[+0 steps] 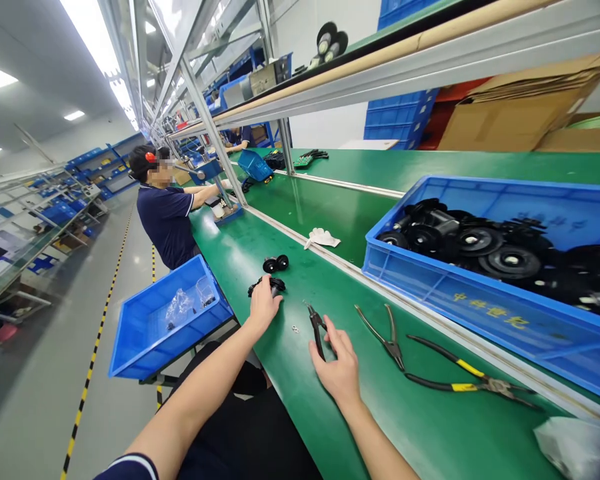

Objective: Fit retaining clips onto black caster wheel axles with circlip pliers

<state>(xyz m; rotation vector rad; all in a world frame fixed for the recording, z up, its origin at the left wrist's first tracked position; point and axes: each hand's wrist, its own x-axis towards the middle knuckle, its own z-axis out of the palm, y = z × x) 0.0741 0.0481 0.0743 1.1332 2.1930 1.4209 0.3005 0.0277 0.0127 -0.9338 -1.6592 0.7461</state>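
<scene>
Wheel unit (276,287) sits on the green bench (300,387) under my left hand (264,305). Fingers lie over it, thumb beside; I cannot tell whether they pinch it. My right hand (337,363) holds black pliers (315,319) between thumb and fingers, tips pointing away from me and apart from the wheel unit. Small metal rings (295,329) lie between my hands. Just beyond the wheel unit I note a second wheel pair (275,264). Right of my right hand: dark pliers (393,347), then yellow-banded pliers (464,387). Farther out, a white glove (323,237), a blue bin of wheels (480,290) at right, a blue tub (135,333) holding clear bags (179,307) at left. A co-worker (165,213) sits beyond the tub.
</scene>
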